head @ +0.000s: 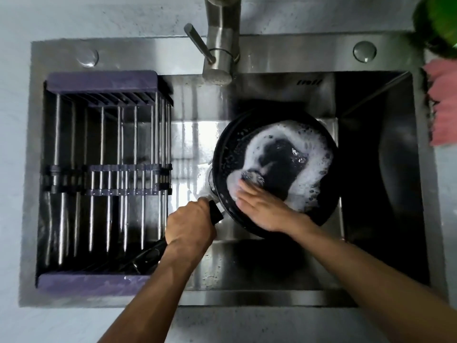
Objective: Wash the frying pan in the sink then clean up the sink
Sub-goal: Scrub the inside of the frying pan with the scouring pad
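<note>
A black frying pan sits tilted in the steel sink, its inside ringed with white soap foam. My left hand is wrapped around the pan's black handle. My right hand lies inside the pan at its near rim, fingers pressing a steel wool scrubber against the surface. Most of the scrubber is hidden under my fingertips.
A purple-ended dish rack with metal bars spans the sink's left part. The steel faucet stands at the back centre, its spout above the pan. A pink cloth lies on the right counter, below a green plant.
</note>
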A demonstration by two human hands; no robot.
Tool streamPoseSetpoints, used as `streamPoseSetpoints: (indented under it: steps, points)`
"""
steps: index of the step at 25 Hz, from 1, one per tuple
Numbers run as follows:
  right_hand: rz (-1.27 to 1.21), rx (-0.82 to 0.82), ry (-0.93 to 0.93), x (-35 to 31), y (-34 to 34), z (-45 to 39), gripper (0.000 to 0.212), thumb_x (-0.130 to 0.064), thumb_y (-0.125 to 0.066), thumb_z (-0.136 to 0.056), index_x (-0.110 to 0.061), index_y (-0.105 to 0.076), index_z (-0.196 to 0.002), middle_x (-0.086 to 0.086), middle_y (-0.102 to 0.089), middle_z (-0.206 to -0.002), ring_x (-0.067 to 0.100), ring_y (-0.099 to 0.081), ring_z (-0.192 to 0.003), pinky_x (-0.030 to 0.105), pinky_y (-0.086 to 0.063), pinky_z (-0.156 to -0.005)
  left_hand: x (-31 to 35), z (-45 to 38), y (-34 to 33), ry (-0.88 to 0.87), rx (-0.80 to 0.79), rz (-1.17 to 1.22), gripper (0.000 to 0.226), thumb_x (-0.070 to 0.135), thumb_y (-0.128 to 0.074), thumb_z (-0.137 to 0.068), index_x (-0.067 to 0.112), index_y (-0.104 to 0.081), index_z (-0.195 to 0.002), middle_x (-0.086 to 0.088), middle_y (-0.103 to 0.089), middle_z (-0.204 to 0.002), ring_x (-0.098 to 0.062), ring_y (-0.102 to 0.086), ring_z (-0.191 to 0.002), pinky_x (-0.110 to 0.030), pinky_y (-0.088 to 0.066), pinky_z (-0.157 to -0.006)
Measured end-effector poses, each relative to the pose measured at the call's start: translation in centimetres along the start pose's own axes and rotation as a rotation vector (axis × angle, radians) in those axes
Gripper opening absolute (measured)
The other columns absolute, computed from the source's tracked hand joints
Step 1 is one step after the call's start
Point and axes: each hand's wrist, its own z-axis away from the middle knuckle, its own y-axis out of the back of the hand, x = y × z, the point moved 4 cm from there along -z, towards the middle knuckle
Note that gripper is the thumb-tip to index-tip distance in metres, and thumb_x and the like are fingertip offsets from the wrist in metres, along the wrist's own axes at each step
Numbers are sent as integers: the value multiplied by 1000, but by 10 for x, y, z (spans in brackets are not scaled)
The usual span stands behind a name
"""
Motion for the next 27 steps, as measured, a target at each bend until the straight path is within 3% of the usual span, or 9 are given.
streamPoseSetpoints:
  steps: [5, 8, 10, 13, 17, 19, 22, 24, 27]
  points:
    - [-146, 244, -348, 54, 51, -10, 62, -37, -34, -107, -35, 0, -158, -12, 24, -162, 7, 25, -148, 42, 11, -123, -1, -3, 1, 16, -24, 6, 31, 25, -60, -88, 18, -52, -117, -6, -65, -105, -26, -65, -96, -31, -38, -67]
    - [-222, 202, -65, 25, 27, -22, 64, -27, -42, -106, -32, -4, -158, -15, 21, -160, 3, 23, -146, 40, 11, -124, -1, -1, 0, 13, -35, 25, 32, 25, -59, -87, 18, -52, -118, -5, -64, -105, -26, -65, -97, -31, -41, -70]
    - [-351, 396, -103, 25, 50, -54, 62, -29, -40, -107, -31, -6, -159, -13, 20, -162, 3, 21, -146, 35, 9, -124, -1, -2, -1, 2, -29, 29, 34, 27, -60, -87, 18, -51, -118, -5, -64, -106, -26, -65, -97, -32, -42, -71]
    - [-576, 664, -392, 18, 63, -70, 63, -41, -34, -105, -28, -4, -159, -6, 23, -164, 13, 20, -151, 45, 3, -126, -3, -2, -1, 5, -21, 23, 34, 28, -60, -86, 19, -51, -118, -4, -65, -105, -25, -65, -96, -31, -40, -69]
    - [-1038, 532, 6, -63, 35, -75, 74, -36, -45, -94, -33, -6, -157, -19, 11, -163, -2, 8, -150, 18, -3, -120, -1, -1, 0, -3, -26, 21, 34, 27, -58, -87, 19, -50, -119, -5, -64, -107, -26, -64, -99, -31, -42, -72]
    - [-838, 380, 73, -44, 16, -47, 64, -33, -44, -101, -35, -13, -157, -23, 5, -163, -8, 5, -149, 22, 0, -122, 0, -2, 0, 1, -36, 27, 35, 27, -59, -86, 19, -50, -119, -5, -64, -109, -26, -64, -100, -31, -42, -73]
    - [-292, 107, 40, 22, 10, -10, 53, -38, -35, -107, -39, -14, -156, -21, 12, -163, 8, 8, -153, 46, 7, -124, -1, -1, 1, 2, -47, 25, 35, 27, -59, -87, 19, -50, -120, -5, -64, -109, -25, -64, -100, -31, -43, -73]
    - [-235, 191, -239, 39, 37, -22, 57, -45, -27, -107, -37, -3, -158, -14, 23, -162, 15, 18, -151, 48, 11, -122, -1, -1, 1, -2, -44, 15, 35, 27, -59, -87, 18, -50, -119, -4, -64, -108, -25, -65, -99, -31, -42, -71]
    - [-258, 329, -120, 18, 62, -52, 67, -43, -36, -106, -40, 7, -157, -14, 31, -160, 10, 29, -146, 48, 11, -122, -1, -2, 2, -1, -34, 28, 37, 30, -61, -86, 19, -50, -119, -4, -64, -107, -25, -65, -99, -31, -44, -73]
